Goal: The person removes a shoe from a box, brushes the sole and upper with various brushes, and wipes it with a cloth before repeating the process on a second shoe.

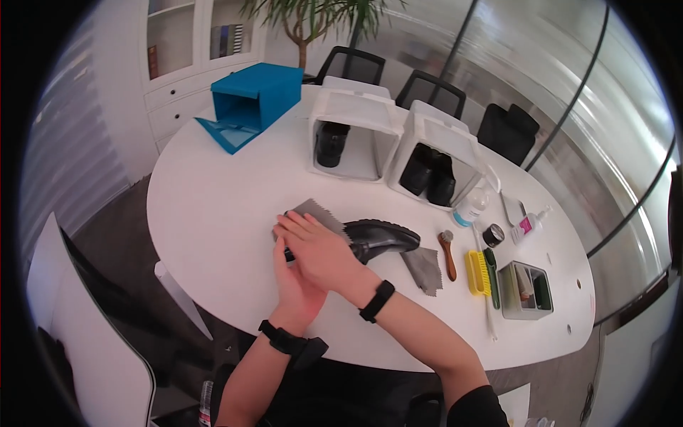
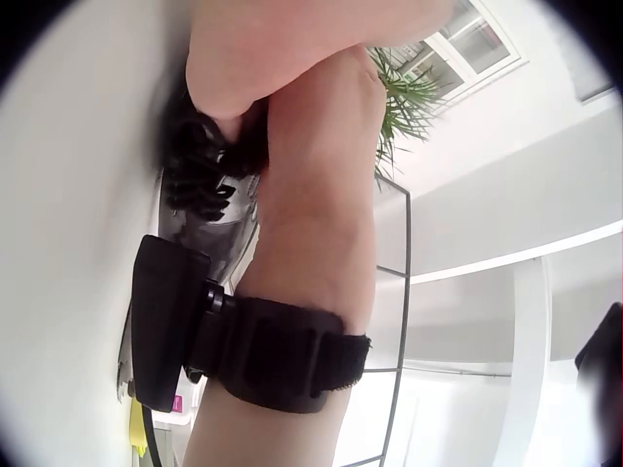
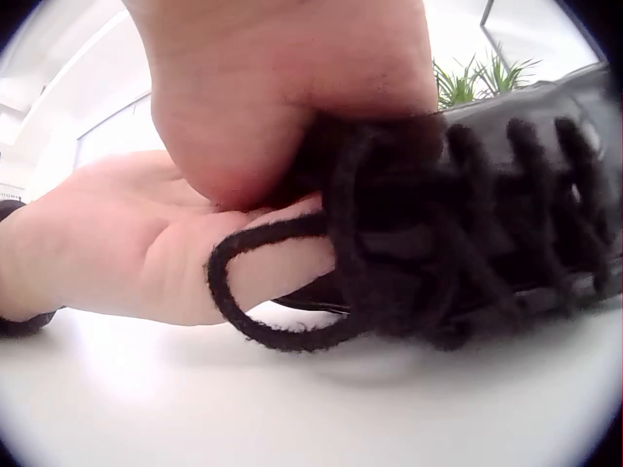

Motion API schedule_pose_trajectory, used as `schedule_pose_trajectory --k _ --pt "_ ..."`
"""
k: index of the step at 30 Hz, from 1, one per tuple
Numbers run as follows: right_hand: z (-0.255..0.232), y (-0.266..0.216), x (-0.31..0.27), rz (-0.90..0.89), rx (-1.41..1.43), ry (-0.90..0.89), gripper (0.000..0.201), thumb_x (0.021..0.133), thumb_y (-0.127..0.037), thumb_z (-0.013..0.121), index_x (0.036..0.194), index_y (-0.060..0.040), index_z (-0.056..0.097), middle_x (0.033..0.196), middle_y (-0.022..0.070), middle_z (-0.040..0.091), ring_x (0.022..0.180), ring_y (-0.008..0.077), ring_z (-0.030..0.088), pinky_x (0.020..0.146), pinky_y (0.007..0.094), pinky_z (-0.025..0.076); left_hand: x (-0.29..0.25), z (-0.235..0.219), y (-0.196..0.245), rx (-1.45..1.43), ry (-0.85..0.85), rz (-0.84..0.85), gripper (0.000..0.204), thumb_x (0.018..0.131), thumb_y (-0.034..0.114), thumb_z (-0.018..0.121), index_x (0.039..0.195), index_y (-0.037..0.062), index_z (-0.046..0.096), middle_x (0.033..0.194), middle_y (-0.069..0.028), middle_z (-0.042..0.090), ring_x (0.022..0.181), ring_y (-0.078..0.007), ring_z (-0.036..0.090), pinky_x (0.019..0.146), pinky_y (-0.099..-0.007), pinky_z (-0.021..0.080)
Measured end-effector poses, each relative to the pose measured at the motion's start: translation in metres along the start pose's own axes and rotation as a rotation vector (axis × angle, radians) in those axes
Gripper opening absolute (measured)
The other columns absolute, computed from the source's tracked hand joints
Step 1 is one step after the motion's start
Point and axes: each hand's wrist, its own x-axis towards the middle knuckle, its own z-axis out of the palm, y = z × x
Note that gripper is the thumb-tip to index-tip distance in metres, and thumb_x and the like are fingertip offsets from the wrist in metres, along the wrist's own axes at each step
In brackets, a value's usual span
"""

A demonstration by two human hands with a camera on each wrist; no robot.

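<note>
A black lace-up leather shoe (image 1: 384, 238) lies on its side on the white table (image 1: 213, 192), toe to the right and ridged sole to the back. At its heel end my left hand (image 1: 302, 288) holds it from below, mostly covered by the other hand. Across the top lies my right hand (image 1: 320, 249), fingers straight, pressing a grey zigzag-edged cloth (image 1: 318, 209) on the heel end. The right wrist view shows black laces (image 3: 467, 219) and a loose loop hanging over the left hand's thumb. The heel itself is hidden.
Behind stand a blue box (image 1: 277, 96) and two white boxes holding black shoes (image 1: 428, 174). To the right are a second grey cloth (image 1: 425, 270), a wooden-handled brush (image 1: 447, 255), a yellow brush (image 1: 477, 272), a green brush (image 1: 492, 277), bottles (image 1: 471, 208), a black tin (image 1: 493, 235) and a container (image 1: 519, 307).
</note>
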Motion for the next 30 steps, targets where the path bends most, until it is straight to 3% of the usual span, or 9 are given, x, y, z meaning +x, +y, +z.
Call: schedule_pose_trajectory --k 4,10,12,15,21,23,25,26,30 --pt "-0.008 -0.001 -0.009 -0.012 0.008 -0.023 0.049 0.093 -0.006 0.057 0.142 -0.0049 0.059 0.153 0.0109 0.055 0.145 0.0285 0.05 0.121 0.0418 0.04 0.003 -0.006 0.003 -0.052 0.001 0.021 0.07 0.099 0.061 0.05 0.152 0.0149 0.047 0.151 -0.0025 0.053 0.142 -0.0213 0.048 0.117 -0.0399 0.038" --pt "-0.068 0.014 -0.062 0.142 0.049 -0.02 0.049 0.095 0.0 0.056 0.144 -0.0042 0.056 0.154 0.0147 0.054 0.145 0.0292 0.049 0.122 0.0454 0.038 0.015 -0.035 0.002 -0.156 -0.07 0.006 0.063 0.095 0.053 0.059 0.133 0.0027 0.055 0.137 -0.012 0.057 0.135 -0.0275 0.05 0.116 -0.0398 0.038" --pt "-0.078 0.03 -0.077 0.201 0.049 -0.012 0.05 0.096 0.0 0.055 0.145 -0.0052 0.055 0.154 0.0153 0.054 0.145 0.0301 0.049 0.123 0.0465 0.037 0.026 -0.053 0.002 -0.316 -0.316 -0.071 0.061 0.095 0.049 0.06 0.127 -0.0032 0.054 0.134 -0.018 0.057 0.131 -0.0322 0.05 0.118 -0.0442 0.037" --pt "-0.084 0.053 -0.091 0.339 0.065 0.056 0.047 0.1 -0.002 0.051 0.146 -0.0074 0.054 0.153 0.0148 0.054 0.143 0.0321 0.05 0.121 0.0454 0.039 0.012 -0.021 -0.001 -0.112 -0.081 0.004 0.058 0.098 0.043 0.058 0.129 -0.0052 0.051 0.131 -0.0228 0.056 0.131 -0.0368 0.05 0.12 -0.0496 0.036" --pt "-0.077 0.087 -0.117 0.748 0.241 0.212 0.044 0.104 -0.009 0.048 0.148 -0.0082 0.05 0.149 0.0177 0.057 0.131 0.0403 0.057 0.111 0.0422 0.048 0.01 -0.009 -0.003 0.051 -0.104 0.056 0.049 0.104 0.036 0.05 0.134 -0.0026 0.048 0.133 -0.0247 0.054 0.132 -0.0418 0.051 0.12 -0.054 0.037" --pt "-0.069 0.09 -0.116 0.803 0.184 0.169 0.045 0.103 -0.01 0.049 0.148 -0.0088 0.05 0.146 0.0188 0.059 0.125 0.0426 0.061 0.107 0.0458 0.051 0.011 -0.006 -0.01 0.159 -0.115 0.048 0.043 0.105 0.037 0.052 0.119 -0.0031 0.059 0.125 -0.0193 0.06 0.125 -0.0324 0.057 0.114 -0.0467 0.044" --pt "-0.068 0.089 -0.111 0.846 0.218 0.15 0.046 0.102 -0.01 0.051 0.148 -0.0083 0.051 0.144 0.0211 0.06 0.122 0.044 0.062 0.105 0.0473 0.052 0.025 -0.019 -0.02 1.066 -0.173 0.068 0.037 0.104 0.031 0.058 0.112 -0.0044 0.065 0.117 -0.0131 0.067 0.118 -0.0201 0.061 0.107 -0.0365 0.046" --pt "-0.064 0.088 -0.112 0.724 0.257 0.17 0.046 0.101 -0.01 0.051 0.147 -0.0083 0.052 0.146 0.0212 0.058 0.122 0.0444 0.062 0.105 0.0474 0.052 0.021 -0.005 -0.026 1.25 -0.231 0.063 0.031 0.101 0.023 0.066 0.109 -0.0065 0.067 0.11 -0.0078 0.071 0.106 -0.0112 0.065 0.093 -0.0294 0.05" --pt "-0.062 0.056 -0.094 0.462 0.375 0.195 0.049 0.1 -0.007 0.051 0.149 -0.0087 0.053 0.153 0.0155 0.053 0.137 0.0373 0.053 0.115 0.0442 0.044 0.028 0.017 -0.038 1.582 -0.172 0.168 0.029 0.095 0.014 0.073 0.113 -0.0068 0.066 0.103 -0.0088 0.072 0.083 -0.0118 0.067 0.072 -0.0283 0.052"
